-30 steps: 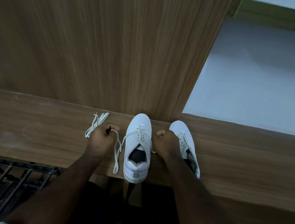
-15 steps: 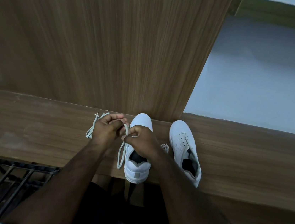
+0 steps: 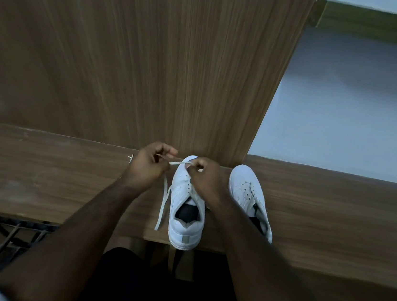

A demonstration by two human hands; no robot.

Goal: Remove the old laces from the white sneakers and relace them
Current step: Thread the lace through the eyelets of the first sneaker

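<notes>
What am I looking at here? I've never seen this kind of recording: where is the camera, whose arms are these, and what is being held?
The camera sits on a person's head, looking down at their own bare arms. On a wooden shelf stand two white sneakers. The left hand and right hand each pinch a pale lace stretched between them above the near sneaker; its loose part hangs beside that shoe. The other sneaker stands to the right, untouched.

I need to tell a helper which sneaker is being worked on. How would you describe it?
On the wooden shelf, two white sneakers stand before the upright panel. It is the left sneaker, heel overhanging the edge, between both hands, a lace trailing beside it.
</notes>
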